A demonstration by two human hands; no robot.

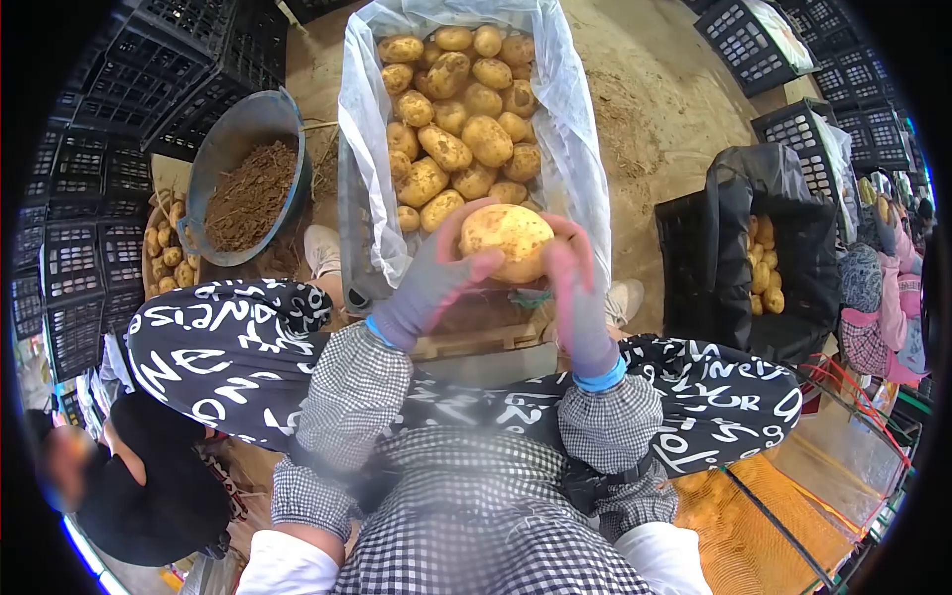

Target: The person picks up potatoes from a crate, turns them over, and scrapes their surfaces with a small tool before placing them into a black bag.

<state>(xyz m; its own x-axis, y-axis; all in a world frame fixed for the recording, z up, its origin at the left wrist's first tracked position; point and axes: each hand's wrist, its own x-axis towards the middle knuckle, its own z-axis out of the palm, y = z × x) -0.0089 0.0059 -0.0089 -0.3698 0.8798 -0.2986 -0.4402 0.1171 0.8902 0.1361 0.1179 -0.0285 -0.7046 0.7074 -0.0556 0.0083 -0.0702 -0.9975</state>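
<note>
A large yellow potato (507, 242) is held between both gloved hands, above the near end of a crate lined with white plastic film (580, 149). My left hand (436, 278) wraps round its left side, and my right hand (575, 283) grips its right side. Both gloves are grey with pink fingers. Beyond the hands, many loose potatoes (466, 129) fill the lined crate.
A tub (213, 129) of brown soil stands at the left, beside a container of potatoes (169, 248). At the right is a black-lined crate (793, 208) holding potatoes. Stacked black crates (89, 248) line the left edge. Other people sit at the far left and right.
</note>
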